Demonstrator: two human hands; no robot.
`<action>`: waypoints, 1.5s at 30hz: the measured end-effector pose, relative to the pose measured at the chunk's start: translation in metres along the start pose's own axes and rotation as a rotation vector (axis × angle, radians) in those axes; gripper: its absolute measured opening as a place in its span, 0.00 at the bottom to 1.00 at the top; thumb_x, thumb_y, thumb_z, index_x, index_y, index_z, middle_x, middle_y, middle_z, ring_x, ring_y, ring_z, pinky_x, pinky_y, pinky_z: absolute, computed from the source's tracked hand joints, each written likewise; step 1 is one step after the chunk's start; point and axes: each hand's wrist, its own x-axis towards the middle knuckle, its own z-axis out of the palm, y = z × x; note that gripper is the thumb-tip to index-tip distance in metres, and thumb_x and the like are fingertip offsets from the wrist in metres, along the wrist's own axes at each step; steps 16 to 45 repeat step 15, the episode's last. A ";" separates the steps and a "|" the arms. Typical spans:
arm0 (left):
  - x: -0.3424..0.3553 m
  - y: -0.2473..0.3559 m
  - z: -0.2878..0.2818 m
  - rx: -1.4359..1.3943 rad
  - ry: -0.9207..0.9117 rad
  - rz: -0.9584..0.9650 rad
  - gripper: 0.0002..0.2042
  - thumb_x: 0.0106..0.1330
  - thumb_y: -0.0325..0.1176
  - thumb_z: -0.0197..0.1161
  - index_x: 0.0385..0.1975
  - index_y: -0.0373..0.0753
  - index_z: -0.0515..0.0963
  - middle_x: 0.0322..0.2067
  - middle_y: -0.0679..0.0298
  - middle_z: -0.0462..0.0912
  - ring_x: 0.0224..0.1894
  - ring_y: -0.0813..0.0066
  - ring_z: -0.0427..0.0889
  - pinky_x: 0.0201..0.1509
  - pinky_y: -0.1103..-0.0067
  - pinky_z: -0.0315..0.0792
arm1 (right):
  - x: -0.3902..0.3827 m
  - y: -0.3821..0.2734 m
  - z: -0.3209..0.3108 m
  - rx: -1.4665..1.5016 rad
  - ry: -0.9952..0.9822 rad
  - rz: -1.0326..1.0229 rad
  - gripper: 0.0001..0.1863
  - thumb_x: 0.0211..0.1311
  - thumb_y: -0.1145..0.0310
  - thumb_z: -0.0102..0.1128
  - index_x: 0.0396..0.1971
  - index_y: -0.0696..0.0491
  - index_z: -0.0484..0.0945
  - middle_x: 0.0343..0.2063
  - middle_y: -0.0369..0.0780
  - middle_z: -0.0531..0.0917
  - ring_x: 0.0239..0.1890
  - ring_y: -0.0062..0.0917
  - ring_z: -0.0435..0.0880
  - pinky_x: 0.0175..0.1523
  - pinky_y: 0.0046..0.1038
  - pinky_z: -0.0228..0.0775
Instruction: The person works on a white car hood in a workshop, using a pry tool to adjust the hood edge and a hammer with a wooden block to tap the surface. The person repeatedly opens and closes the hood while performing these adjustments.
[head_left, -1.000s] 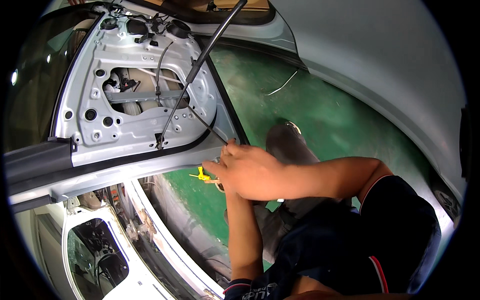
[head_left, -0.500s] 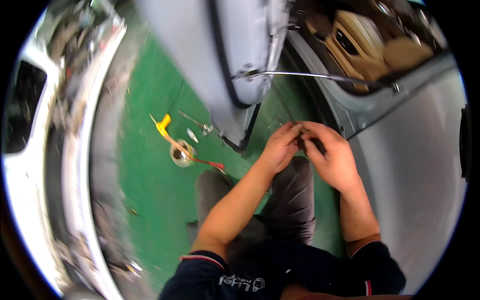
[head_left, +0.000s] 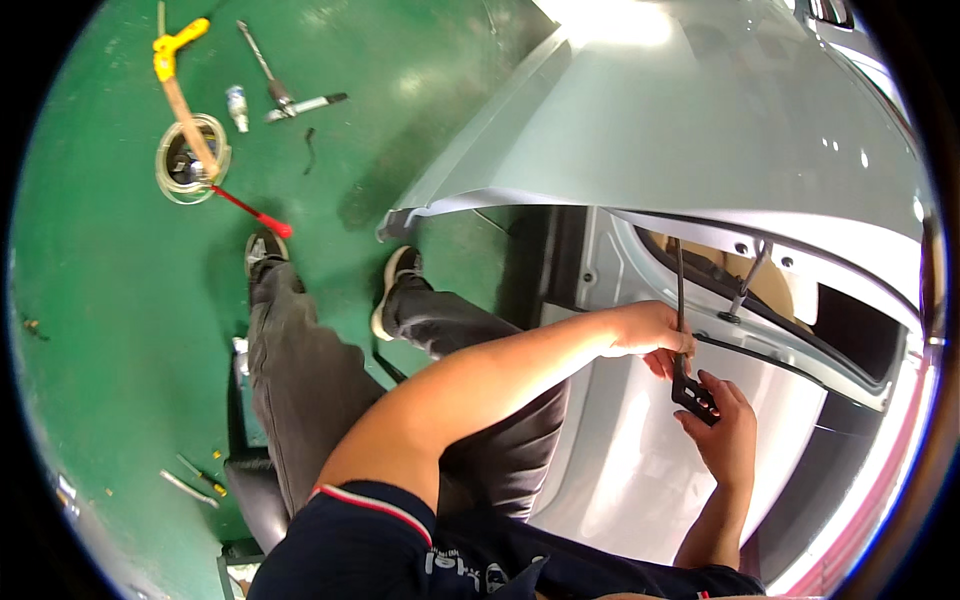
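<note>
A thin dark rod [head_left: 680, 285] comes down from under the silver-grey car panel [head_left: 690, 140] on the right. It runs to a black bracket-like piece with cut-outs [head_left: 692, 395]. My left hand [head_left: 645, 332] has its fingers closed around the rod's lower part, just above that piece. My right hand [head_left: 728, 425] grips the black piece from the right and below, thumb and fingers on either side. Whether rod and piece are one part I cannot make out. Behind the hands are the grey car body [head_left: 640, 430] and a window opening with a beige interior [head_left: 785, 295].
A metal strut [head_left: 750, 282] stands beside the rod. On the green floor [head_left: 330, 50] at far left lie a round clear container [head_left: 160, 165], a yellow-handled tool [head_left: 180, 45], a red-handled tool [head_left: 262, 218], a small bottle [head_left: 237, 108] and a ratchet-like metal tool [head_left: 300, 108]. A black seat [head_left: 262, 490] is near my leg.
My view has turned to the right, so the floor tools appear farther left. My hands were close together on a thin dark thing; now they are slightly apart, with the black piece plainly visible.
</note>
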 end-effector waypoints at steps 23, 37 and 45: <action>0.013 0.034 -0.062 -0.278 0.099 0.364 0.17 0.74 0.46 0.63 0.49 0.38 0.80 0.37 0.59 0.88 0.37 0.72 0.88 0.44 0.74 0.83 | 0.032 -0.036 0.024 -0.649 -0.104 -0.198 0.20 0.50 0.60 0.76 0.38 0.54 0.78 0.28 0.40 0.83 0.35 0.38 0.82 0.43 0.39 0.69; 0.013 0.034 -0.062 -0.278 0.099 0.364 0.17 0.74 0.46 0.63 0.49 0.38 0.80 0.37 0.59 0.88 0.37 0.72 0.88 0.44 0.74 0.83 | 0.032 -0.036 0.024 -0.649 -0.104 -0.198 0.20 0.50 0.60 0.76 0.38 0.54 0.78 0.28 0.40 0.83 0.35 0.38 0.82 0.43 0.39 0.69; 0.013 0.034 -0.062 -0.278 0.099 0.364 0.17 0.74 0.46 0.63 0.49 0.38 0.80 0.37 0.59 0.88 0.37 0.72 0.88 0.44 0.74 0.83 | 0.032 -0.036 0.024 -0.649 -0.104 -0.198 0.20 0.50 0.60 0.76 0.38 0.54 0.78 0.28 0.40 0.83 0.35 0.38 0.82 0.43 0.39 0.69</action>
